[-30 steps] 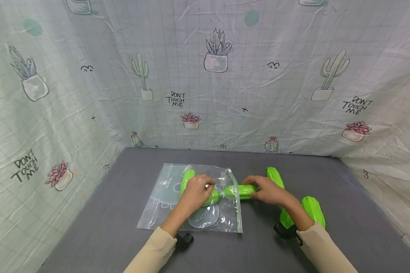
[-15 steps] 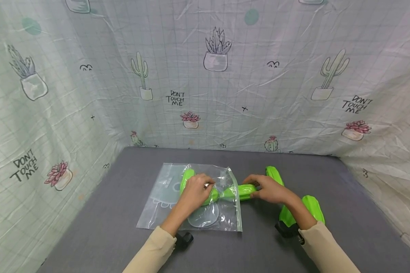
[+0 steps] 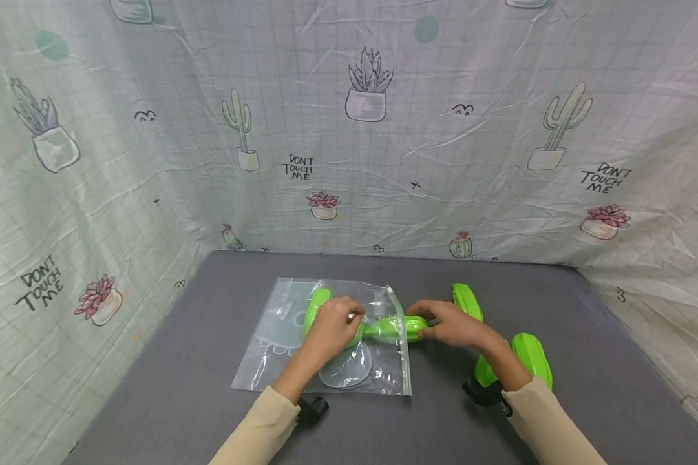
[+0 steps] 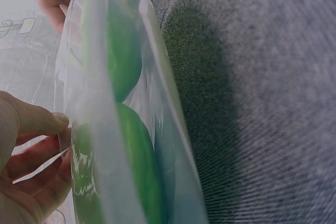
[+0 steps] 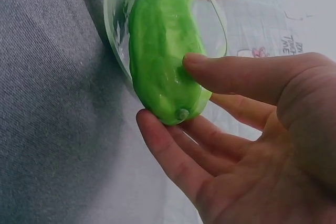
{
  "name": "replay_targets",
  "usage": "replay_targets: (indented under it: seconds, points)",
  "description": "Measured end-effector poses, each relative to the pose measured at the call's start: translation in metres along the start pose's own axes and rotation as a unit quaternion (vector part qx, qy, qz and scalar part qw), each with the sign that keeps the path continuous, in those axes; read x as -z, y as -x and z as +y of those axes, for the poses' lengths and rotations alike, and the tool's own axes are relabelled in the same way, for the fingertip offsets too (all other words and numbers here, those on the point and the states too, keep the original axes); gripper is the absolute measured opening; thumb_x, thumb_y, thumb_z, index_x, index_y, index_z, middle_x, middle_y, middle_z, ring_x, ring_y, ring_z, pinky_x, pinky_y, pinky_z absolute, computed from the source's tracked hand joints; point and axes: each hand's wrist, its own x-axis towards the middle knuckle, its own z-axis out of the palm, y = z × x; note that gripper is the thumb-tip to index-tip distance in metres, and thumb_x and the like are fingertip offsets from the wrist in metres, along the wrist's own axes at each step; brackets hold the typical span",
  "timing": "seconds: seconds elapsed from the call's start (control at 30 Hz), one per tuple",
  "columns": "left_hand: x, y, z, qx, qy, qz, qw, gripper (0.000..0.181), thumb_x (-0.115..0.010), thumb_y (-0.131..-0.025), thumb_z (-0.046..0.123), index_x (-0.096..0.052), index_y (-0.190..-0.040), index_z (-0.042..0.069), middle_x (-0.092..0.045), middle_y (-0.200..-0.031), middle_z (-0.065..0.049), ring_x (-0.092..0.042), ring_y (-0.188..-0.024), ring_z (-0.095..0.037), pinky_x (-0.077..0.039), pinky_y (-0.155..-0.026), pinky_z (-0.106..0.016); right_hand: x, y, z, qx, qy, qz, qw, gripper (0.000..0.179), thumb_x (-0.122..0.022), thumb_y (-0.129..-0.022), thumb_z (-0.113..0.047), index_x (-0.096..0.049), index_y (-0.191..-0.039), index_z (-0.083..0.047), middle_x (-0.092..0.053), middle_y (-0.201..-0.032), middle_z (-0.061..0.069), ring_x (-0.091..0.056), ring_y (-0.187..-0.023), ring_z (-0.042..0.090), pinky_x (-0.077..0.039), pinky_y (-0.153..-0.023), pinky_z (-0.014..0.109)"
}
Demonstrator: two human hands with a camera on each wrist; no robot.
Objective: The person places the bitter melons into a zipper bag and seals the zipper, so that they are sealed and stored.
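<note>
A clear zip bag (image 3: 406, 371) lies on the table, its opening on the right. One bright green, ridged, gourd-like vegetable (image 3: 318, 303) is inside, partly hidden by my left hand (image 3: 333, 324). In the left wrist view, thumb and fingers of the left hand (image 4: 39, 150) pinch the clear film of the bag's upper layer. A second green vegetable (image 5: 165, 51) lies mostly inside the bag mouth, its end with a small stem nub toward me in the right wrist view. My right hand (image 3: 450, 323) holds that end between thumb and fingers (image 5: 226, 74).
More green vegetables lie right of the bag, one at the back (image 3: 467, 300) and one near the right forearm (image 3: 532, 358). A green part (image 3: 485, 371) shows under that wrist. Black wrist cameras (image 3: 313, 411) sit by both cuffs. A printed curtain (image 3: 349, 213) surrounds the grey table (image 3: 169, 361).
My right hand has moved a little left, sliding the second green vegetable deeper into the bag toward the first one. The left hand has stayed in place on the bag.
</note>
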Motion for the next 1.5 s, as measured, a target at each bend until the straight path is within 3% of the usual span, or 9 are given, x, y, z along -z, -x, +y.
replay_targets:
  seconds: [0.37,0.63,1.5]
  points:
    - [0.002,0.001,0.001,0.002,0.012,-0.004,0.9999,0.009,-0.075,-0.087,0.001,-0.08,-0.093,0.006,-0.078,-0.09,-0.006,-0.073,-0.076,-0.017,-0.059,-0.071,-0.027,-0.005,-0.003,0.001,0.005,0.004,-0.008,0.9999,0.042,-0.068,-0.091,0.0,-0.061,-0.132,0.003,-0.066,-0.131,0.024,-0.066,-0.115,0.042,-0.056,-0.095,0.056]
    - [0.003,0.001,0.001,0.003,0.015,-0.005,0.9999,0.008,-0.075,-0.087,0.001,-0.079,-0.092,0.006,-0.078,-0.09,-0.006,-0.073,-0.075,-0.016,-0.059,-0.069,-0.024,-0.006,-0.006,-0.001,0.005,-0.007,-0.011,0.9999,0.041,-0.069,-0.091,-0.003,-0.062,-0.131,0.001,-0.069,-0.126,0.019,-0.067,-0.114,0.037,-0.058,-0.089,0.043]
    - [0.005,-0.001,0.002,0.001,-0.002,0.0,1.0,0.01,-0.075,-0.087,0.003,-0.08,-0.093,0.007,-0.078,-0.09,-0.005,-0.07,-0.074,-0.015,-0.056,-0.07,-0.029,-0.012,-0.015,-0.001,-0.015,-0.022,-0.012,0.9996,0.038,-0.072,-0.094,-0.01,-0.059,-0.129,-0.001,-0.067,-0.127,0.021,-0.066,-0.117,0.041,-0.057,-0.095,0.047]
